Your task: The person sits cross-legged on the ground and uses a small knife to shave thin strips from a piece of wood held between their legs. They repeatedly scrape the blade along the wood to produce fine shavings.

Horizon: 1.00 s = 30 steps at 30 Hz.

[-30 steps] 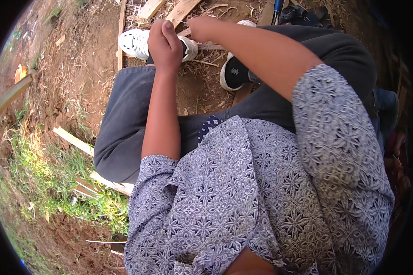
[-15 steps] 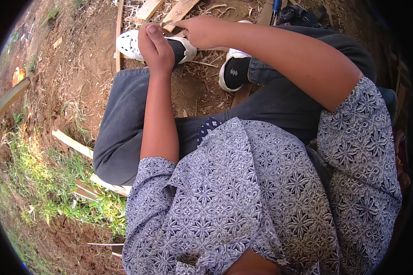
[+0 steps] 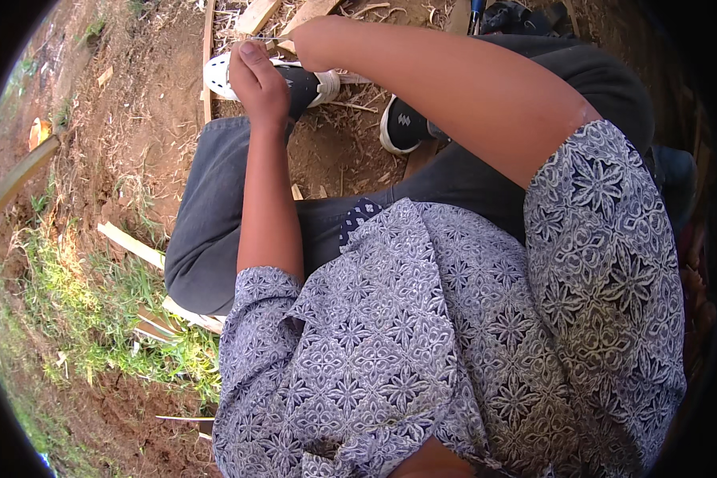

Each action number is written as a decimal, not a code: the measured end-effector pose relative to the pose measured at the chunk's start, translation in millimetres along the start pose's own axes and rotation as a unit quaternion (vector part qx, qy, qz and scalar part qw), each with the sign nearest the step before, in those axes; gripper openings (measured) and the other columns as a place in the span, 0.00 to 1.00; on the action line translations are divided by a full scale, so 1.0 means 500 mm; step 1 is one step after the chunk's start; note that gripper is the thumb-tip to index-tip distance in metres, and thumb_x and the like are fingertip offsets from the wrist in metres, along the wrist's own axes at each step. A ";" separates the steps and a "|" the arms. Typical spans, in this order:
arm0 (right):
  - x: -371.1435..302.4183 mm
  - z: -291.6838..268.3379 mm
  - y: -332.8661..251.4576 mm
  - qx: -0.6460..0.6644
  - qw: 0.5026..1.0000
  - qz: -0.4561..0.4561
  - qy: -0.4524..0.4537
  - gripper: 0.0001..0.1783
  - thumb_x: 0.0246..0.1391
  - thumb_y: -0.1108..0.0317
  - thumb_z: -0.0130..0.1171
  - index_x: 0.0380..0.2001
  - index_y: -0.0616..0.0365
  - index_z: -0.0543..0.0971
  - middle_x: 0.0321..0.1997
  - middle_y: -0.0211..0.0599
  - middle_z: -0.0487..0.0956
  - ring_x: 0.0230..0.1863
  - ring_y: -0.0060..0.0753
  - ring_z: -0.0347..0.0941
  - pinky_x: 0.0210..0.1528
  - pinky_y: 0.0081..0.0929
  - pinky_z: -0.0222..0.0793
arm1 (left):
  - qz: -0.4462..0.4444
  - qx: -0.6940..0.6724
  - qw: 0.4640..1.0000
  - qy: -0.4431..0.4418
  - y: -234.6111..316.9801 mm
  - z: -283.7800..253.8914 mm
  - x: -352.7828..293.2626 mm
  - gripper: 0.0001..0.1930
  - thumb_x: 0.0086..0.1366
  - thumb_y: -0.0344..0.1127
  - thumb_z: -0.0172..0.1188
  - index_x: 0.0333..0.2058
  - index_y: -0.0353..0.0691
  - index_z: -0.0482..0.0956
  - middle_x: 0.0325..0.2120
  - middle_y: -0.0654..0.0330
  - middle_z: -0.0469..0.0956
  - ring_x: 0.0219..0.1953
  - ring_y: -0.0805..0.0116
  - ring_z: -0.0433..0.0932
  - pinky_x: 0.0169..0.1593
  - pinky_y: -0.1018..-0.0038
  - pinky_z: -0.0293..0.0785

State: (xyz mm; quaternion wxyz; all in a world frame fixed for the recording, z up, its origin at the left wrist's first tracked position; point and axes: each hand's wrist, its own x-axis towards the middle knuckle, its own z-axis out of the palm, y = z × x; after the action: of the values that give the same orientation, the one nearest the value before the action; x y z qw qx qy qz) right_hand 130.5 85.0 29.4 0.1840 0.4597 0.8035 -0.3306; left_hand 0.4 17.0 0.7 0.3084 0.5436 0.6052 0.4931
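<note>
Beyond my left knee, my left hand (image 3: pixel 259 88) is closed with its thumb on top. Whatever it grips is hidden behind the fingers. My right hand (image 3: pixel 317 44) is closed close by on the right, turned so that its back and wrist hide the fingers. A thin grey blade-like tool (image 3: pixel 274 38) sticks out from it toward the left, passing just past the left thumb. The handle cannot be seen. Below both hands is my white shoe (image 3: pixel 217 76) with dark holes, worn with a black sock (image 3: pixel 296 86).
Flat wooden pieces (image 3: pixel 257 16) and pale shavings lie on the brown soil ahead. A blue-handled tool (image 3: pixel 476 14) stands beside a dark bundle (image 3: pixel 518 17) at the upper right. Split strips (image 3: pixel 131 243) lie on grass by my left knee. A curved pole (image 3: pixel 16 182) enters at the left.
My right hand and forearm have moved left and slightly farther away, pushing the blade-like tool past the left thumb. My left hand has shifted slightly left.
</note>
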 end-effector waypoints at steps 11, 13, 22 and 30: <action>0.027 0.021 0.001 0.061 0.994 0.076 0.055 0.17 0.58 0.60 0.57 0.46 0.52 0.88 0.47 0.44 0.87 0.49 0.48 0.84 0.50 0.44 0.79 | 0.045 0.023 0.998 -0.042 0.033 0.024 -0.026 0.22 0.82 0.43 0.42 0.30 0.34 0.70 0.22 0.61 0.68 0.26 0.69 0.65 0.33 0.70 0.65; 0.035 0.016 -0.004 0.078 0.991 0.095 0.059 0.18 0.59 0.59 0.57 0.47 0.52 0.88 0.48 0.43 0.87 0.51 0.47 0.84 0.51 0.44 0.79 | 0.029 0.017 0.998 -0.044 0.030 0.019 -0.020 0.21 0.81 0.42 0.43 0.30 0.35 0.70 0.22 0.60 0.69 0.26 0.68 0.66 0.34 0.68 0.65; 0.049 0.074 0.022 0.185 0.977 0.099 0.026 0.21 0.60 0.55 0.56 0.49 0.56 0.86 0.49 0.50 0.85 0.52 0.52 0.83 0.54 0.46 0.78 | 0.022 0.000 0.997 -0.074 0.042 0.018 -0.029 0.18 0.80 0.38 0.43 0.30 0.34 0.69 0.24 0.56 0.67 0.27 0.64 0.66 0.35 0.66 0.65; -0.059 0.065 0.034 0.178 0.983 0.052 0.016 0.18 0.55 0.63 0.55 0.42 0.59 0.88 0.47 0.51 0.86 0.49 0.53 0.84 0.53 0.43 0.78 | 0.066 -0.001 0.996 -0.063 0.010 0.001 -0.031 0.19 0.80 0.38 0.41 0.31 0.32 0.69 0.25 0.55 0.68 0.28 0.61 0.68 0.36 0.66 0.66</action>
State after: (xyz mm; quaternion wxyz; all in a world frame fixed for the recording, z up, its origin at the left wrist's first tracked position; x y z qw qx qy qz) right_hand 160.0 50.3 17.9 0.1030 0.5315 0.7098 -0.4506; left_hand 6.0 2.0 2.7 0.3129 0.6121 0.5472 0.4776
